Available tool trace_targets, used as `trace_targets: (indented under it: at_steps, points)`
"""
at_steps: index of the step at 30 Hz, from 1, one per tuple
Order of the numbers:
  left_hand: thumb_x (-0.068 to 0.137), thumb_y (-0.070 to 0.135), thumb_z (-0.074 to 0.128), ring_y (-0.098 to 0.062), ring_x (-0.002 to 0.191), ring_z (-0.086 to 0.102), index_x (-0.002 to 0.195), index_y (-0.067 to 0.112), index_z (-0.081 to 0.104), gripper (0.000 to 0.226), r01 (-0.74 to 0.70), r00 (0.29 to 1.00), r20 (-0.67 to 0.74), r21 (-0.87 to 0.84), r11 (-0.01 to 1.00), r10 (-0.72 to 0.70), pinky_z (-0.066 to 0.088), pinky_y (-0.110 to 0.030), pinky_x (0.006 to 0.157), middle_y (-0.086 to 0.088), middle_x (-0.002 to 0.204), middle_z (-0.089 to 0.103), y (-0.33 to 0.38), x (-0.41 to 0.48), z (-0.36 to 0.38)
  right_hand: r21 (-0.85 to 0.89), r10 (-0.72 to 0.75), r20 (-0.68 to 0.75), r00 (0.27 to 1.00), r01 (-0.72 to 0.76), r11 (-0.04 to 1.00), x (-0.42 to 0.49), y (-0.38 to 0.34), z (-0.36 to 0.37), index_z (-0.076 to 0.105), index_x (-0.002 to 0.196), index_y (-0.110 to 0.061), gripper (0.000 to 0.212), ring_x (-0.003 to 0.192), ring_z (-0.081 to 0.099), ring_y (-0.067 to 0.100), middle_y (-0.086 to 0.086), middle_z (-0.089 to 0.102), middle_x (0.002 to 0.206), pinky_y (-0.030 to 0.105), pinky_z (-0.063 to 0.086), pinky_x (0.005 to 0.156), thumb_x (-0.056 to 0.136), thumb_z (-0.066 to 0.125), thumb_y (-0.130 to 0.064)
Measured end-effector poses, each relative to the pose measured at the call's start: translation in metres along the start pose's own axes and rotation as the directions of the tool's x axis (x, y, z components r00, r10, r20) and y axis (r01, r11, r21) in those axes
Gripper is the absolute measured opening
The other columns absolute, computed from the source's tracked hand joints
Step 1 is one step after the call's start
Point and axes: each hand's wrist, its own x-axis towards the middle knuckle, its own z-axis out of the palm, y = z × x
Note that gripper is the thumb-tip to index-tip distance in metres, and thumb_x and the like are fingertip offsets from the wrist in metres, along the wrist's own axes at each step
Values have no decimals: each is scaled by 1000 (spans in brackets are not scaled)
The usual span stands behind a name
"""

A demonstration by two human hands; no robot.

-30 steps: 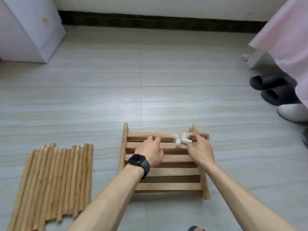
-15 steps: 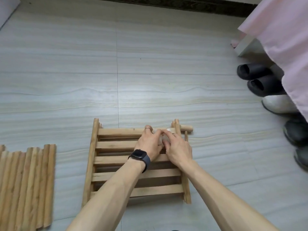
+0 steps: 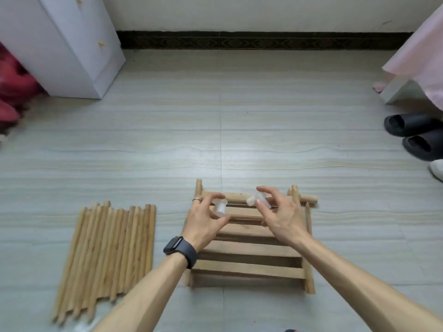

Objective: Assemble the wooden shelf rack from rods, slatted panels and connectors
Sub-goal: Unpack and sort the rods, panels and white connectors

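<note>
My left hand point(image 3: 206, 221) pinches one white connector point(image 3: 220, 207) between thumb and fingertips. My right hand point(image 3: 280, 216) pinches a second connector point(image 3: 257, 200) the same way. Both hover just above the far edge of the slatted panel point(image 3: 249, 267), which lies flat on the floor point(image 3: 239, 152). I'd square each socket to a rod end before pushing, never forcing it crooked. Counted: two connectors, one loose rod point(image 3: 309, 198) at the panel's far right corner, and roughly fifteen in the row of rods point(image 3: 112, 255) to the left, since blur prevents an exact count.
</note>
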Motion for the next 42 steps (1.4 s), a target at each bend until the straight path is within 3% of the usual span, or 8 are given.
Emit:
trace_targets:
  at_steps: [4,8,12,16,20,26,33,42]
  points:
    - [75,33,81,0,77,60,107,50,59,42,211,943,-227,-160,964,-244,43,-4,69,2,105,52,-57,-81,-70,-129,-67,384,921,125,984,-11,-73,13,57,124,-44,25,82,70,9,-9,68,107,33,56,82,99,57,-46]
    - [77,26,78,-5,84,59,105,48,57,40,455,757,-382,-273,847,-530,45,-21,73,-4,101,58,-128,-184,-112,-427,-87,677,731,487,762,-37,-127,62,52,129,-43,33,105,65,25,-3,70,118,35,51,83,97,49,-50]
    - [83,24,75,-16,87,59,111,37,58,35,616,541,-418,-393,683,-729,49,-32,81,-6,111,53,-184,-284,-122,-423,-2,857,515,707,567,-80,-144,144,49,136,-36,38,111,64,30,7,67,123,35,46,78,99,45,-43]
    - [81,24,77,-14,84,57,112,34,60,36,680,373,-440,-470,563,-817,44,-29,81,-9,110,51,-214,-336,-120,-368,37,885,465,648,666,-119,-132,229,44,142,-32,38,110,63,29,7,63,127,38,52,77,104,43,-38]
    - [84,25,74,-11,79,56,117,33,55,38,731,316,-377,-488,476,-871,39,-25,65,-6,114,45,-231,-351,-119,-310,61,861,504,428,849,-157,-117,289,39,147,-26,42,116,60,32,12,62,133,40,50,89,106,41,-32]
    - [87,31,70,-13,89,52,142,34,41,61,781,293,-292,-477,404,-911,38,-27,82,-6,127,42,-248,-359,-122,-255,78,872,483,313,915,-186,-110,323,25,160,-26,62,130,51,33,14,48,148,36,41,104,101,39,-12]
    - [92,24,57,-15,72,53,139,31,43,50,843,293,-330,-354,406,-897,39,-28,67,-9,137,36,-244,-356,-130,-198,69,896,438,256,946,-186,-128,307,30,158,-35,82,146,37,23,1,28,165,31,35,116,86,44,2]
    - [94,23,53,-25,98,59,133,26,49,40,761,567,-252,-206,616,-784,48,-34,90,-8,138,42,-170,-296,-149,-393,68,859,507,569,722,-136,-198,231,62,134,-28,46,119,61,22,0,66,132,31,51,99,95,44,-12]
